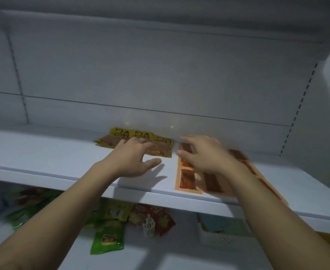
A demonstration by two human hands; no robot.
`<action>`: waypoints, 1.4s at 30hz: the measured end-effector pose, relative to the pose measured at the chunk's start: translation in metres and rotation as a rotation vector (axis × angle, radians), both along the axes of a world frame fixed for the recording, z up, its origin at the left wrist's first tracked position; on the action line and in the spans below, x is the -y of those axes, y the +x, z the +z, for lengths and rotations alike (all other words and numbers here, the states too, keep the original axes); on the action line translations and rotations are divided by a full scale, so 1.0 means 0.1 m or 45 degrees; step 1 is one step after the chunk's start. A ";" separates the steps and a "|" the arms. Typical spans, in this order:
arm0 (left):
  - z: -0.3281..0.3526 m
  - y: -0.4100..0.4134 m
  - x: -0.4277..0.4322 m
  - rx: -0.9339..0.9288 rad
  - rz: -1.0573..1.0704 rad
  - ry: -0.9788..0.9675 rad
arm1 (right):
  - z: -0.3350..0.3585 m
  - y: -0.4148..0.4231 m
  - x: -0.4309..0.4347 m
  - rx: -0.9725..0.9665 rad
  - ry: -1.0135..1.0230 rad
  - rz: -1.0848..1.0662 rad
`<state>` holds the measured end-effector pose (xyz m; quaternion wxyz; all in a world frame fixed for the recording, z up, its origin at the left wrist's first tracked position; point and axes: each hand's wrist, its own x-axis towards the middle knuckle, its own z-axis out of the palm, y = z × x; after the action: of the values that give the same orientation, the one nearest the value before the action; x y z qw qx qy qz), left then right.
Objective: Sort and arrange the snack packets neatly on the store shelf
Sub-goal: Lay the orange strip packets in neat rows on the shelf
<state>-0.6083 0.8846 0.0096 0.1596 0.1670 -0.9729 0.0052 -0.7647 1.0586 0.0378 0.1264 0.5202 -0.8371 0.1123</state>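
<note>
Yellow packets (140, 136) first: 3 of them that I can count, overlapping side by side, well back on the shelf (43, 152) near the rear panel. They look flat, light and crinkly, so I judge they will skid on this smooth surface if shoved. Better to press flat on the faces and slide, or pinch a sealed edge to lift. Their printed tops point to the back wall, each packet lying front to back, the row itself running left to right.

My left hand (133, 158) lies over the row's lower half, fingers straight and spread, thumb out wide, gripping nothing.

Just beside them on the right, the orange packets (187, 182) lie flat in columns from the front lip towards the back, long axes front to back, skewed slightly right. My right hand (203, 154) is over the rear ones, fingers extended and loose, holding nothing; whether it touches them I cannot tell.

Below, green packets (107, 238) and red packets (160, 217) lie jumbled beside a white basket (218, 238).
</note>
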 end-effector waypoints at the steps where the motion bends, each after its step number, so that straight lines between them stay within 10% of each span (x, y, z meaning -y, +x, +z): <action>1: 0.03 0.11 0.09 -0.024 0.033 -0.003 | 0.03 0.08 0.17 0.003 0.007 0.026; 24: 0.07 4.29 2.32 -0.184 1.011 0.009 | 0.11 3.68 3.81 0.015 0.131 0.847; 42: -0.09 6.04 3.80 -0.218 1.326 0.029 | -0.03 5.57 5.94 -0.060 0.170 1.143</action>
<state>-0.0046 0.5048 0.0010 0.2128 0.6299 -0.7446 0.0597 -0.2078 0.4647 0.0350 0.0502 0.8410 -0.5312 0.0898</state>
